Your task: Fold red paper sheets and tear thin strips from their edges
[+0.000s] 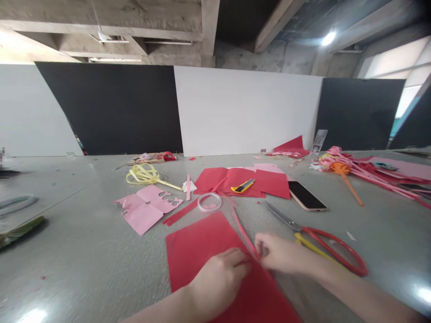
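Note:
A large red paper sheet (pixel 195 246) lies on the grey table in front of me. My left hand (pixel 222 278) rests on it with its fingers curled together near the sheet's right edge; what the fingertips hold, if anything, is hidden. Just beyond that edge, my right hand (pixel 269 251) is closed around the lower end of a thin red strip (pixel 241 226), which runs away from me along the sheet. Scissors with red handles (pixel 336 246) lie open beside my right forearm, with a yellow-handled tool (pixel 314 246) against them.
Farther back lie a roll of tape (pixel 209 203), red papers (pixel 215 177) with a yellow cutter (pixel 243 185), a phone (pixel 308 196), a cut pink sheet (pixel 144 211) and yellow ribbon (pixel 143 174). An orange paper flower (pixel 340 168) is at right. Black and white boards (pixel 249 112) stand behind.

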The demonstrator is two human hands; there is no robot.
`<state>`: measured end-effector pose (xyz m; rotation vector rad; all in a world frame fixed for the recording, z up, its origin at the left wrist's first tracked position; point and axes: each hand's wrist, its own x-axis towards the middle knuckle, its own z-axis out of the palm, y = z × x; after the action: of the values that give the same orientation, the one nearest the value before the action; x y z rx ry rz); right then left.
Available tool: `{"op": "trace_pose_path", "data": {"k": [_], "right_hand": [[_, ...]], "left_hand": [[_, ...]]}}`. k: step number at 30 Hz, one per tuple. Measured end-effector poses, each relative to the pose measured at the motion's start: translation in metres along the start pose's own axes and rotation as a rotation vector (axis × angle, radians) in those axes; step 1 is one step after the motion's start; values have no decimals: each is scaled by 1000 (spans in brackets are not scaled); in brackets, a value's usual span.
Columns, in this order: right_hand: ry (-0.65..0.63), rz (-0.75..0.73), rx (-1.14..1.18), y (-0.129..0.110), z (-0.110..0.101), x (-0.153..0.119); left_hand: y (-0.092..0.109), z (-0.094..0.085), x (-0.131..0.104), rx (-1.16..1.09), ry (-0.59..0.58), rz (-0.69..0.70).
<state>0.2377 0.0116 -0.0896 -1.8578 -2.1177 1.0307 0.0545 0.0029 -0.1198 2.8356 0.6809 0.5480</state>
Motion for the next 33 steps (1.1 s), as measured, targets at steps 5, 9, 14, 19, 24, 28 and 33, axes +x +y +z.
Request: {"op": "trace_pose_path", "data": {"k": [5,9,14,19,24,28,33], "right_hand": [[34,-21,-3,2,-2,-5],[52,-68,0,1,-3,-12],[136,-129,10,7,6,-15],[250,-206,67,14,19,-19],[290,-216,44,13,20,-22],[299,-217,61,13,20,-22],[300,-215,85,17,21,-19]], "left_hand": [[11,-2,0,121,-27,20],[24,-2,0,201,-28,-32],[27,7,-2,183,-35,-9],[25,13,-3,122,42,122],[30,5,-1,48,-7,71],[32,1,-2,35,-37,55],[32,1,-1,18,-24,50]]}}
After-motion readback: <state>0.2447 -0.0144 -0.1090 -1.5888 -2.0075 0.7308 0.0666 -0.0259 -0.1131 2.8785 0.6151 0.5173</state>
